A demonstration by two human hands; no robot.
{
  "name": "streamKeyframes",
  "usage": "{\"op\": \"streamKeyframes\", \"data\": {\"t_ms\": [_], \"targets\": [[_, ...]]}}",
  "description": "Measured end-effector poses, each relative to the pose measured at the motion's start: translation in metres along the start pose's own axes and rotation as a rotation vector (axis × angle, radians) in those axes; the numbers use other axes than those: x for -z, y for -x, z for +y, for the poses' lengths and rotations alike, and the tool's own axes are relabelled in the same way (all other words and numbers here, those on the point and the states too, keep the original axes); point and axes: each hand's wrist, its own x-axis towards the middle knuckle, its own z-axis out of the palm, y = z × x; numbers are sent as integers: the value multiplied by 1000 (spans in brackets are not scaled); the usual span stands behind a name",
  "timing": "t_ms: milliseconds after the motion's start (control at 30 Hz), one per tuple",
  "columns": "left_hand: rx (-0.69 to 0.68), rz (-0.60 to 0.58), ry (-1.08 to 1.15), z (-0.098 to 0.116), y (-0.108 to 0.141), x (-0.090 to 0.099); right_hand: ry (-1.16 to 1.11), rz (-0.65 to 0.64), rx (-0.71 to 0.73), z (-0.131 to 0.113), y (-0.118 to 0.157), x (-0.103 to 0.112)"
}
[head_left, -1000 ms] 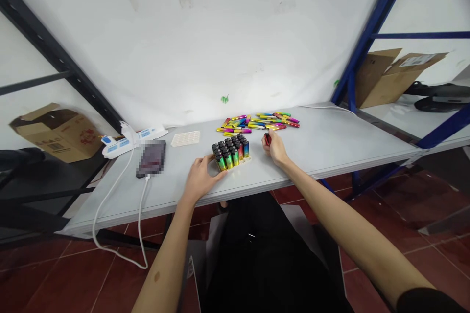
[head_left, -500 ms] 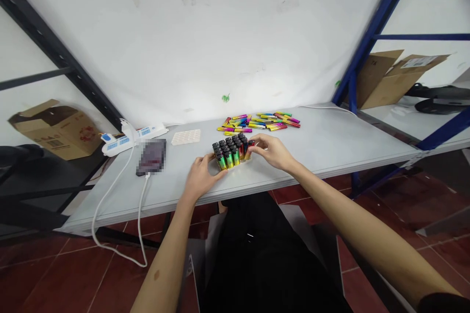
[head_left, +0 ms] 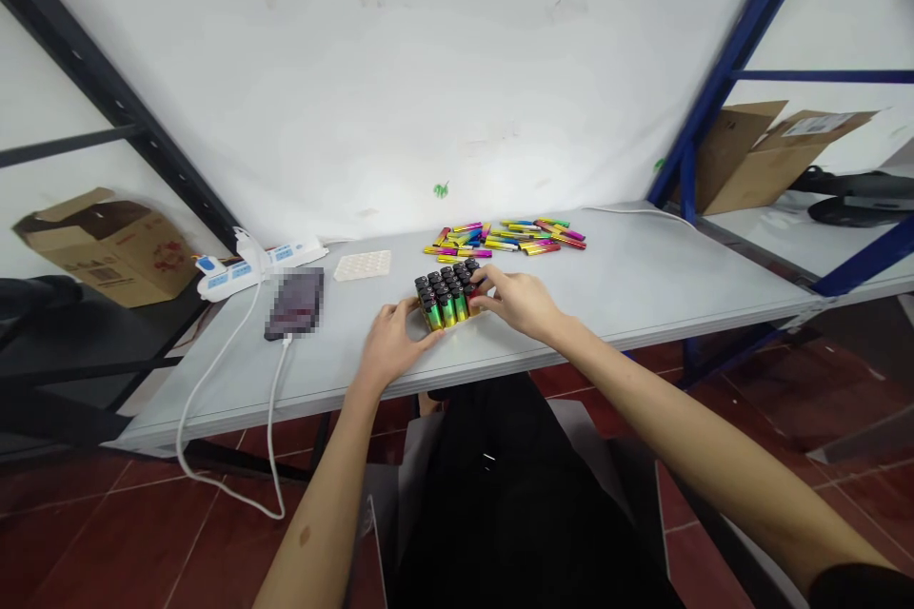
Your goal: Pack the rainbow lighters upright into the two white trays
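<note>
Head camera: compact block of upright black-topped lighters with shiny metallic bodies (head_left: 447, 293) stands on the long pale-grey table (head_left: 664, 276); take it as clock centre, 12 at the white wall (head_left: 457, 67). Nearest row shows green-to-yellow bodies at its left end.

Bare left hand (head_left: 391, 344) at 8, thumb on the block's front corner, fingers curled along its left end, so grasping that side. Bare right hand (head_left: 526, 304) at 3, fingers bent in against the right end; can't tell if they pinch a single lighter, hand covers the spot. Bit of red body shows by the fingertips.

Loose pile of slim glossy multicolour metallic cases (head_left: 504, 238) lying flat at 12 to 2, some overlapping. Flat off-white rectangular tray with a grid pattern (head_left: 363, 265) at 10, apart from the block. Pixelated dark rectangular device (head_left: 294, 303) at 9, white cable (head_left: 275, 419) from its near end looping below the table edge. White power strip with blue socket panels (head_left: 261, 264) between 9 and 10, further out. Open brown cardboard box (head_left: 118, 257) beyond that, same bearing
</note>
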Motion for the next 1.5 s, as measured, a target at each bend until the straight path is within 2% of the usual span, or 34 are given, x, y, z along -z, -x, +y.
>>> {"op": "streamKeyframes", "data": {"t_ms": [133,233,300,400,500,600,767,1033,1267,1367,1500], "targets": [[0,-1,-1,2,0,1,-77,172,-65,5,-7,-2],[-5,-3,2,2,0,2,-163,312,-108,20,-26,-6],[-4,-2,3,2,0,2,-169,258,-131,35,-42,-12],[-7,-4,4,2,0,2,-21,48,-73,53,-62,-26],[-14,-6,8,2,1,1,161,-130,-13,62,-73,-40],[-16,-4,13,2,1,1,222,-170,-55,61,-76,-48],[-19,-9,24,2,0,1,202,-75,-132,63,-71,-46],[11,-10,18,2,1,2,155,21,-104,86,-40,-38],[21,-12,2,2,0,2,146,138,-227,91,-18,-37],[13,-10,6,2,0,3,31,219,-281,91,-15,-35],[11,-6,4,0,0,1,-348,381,-330,91,-10,-27]]}}
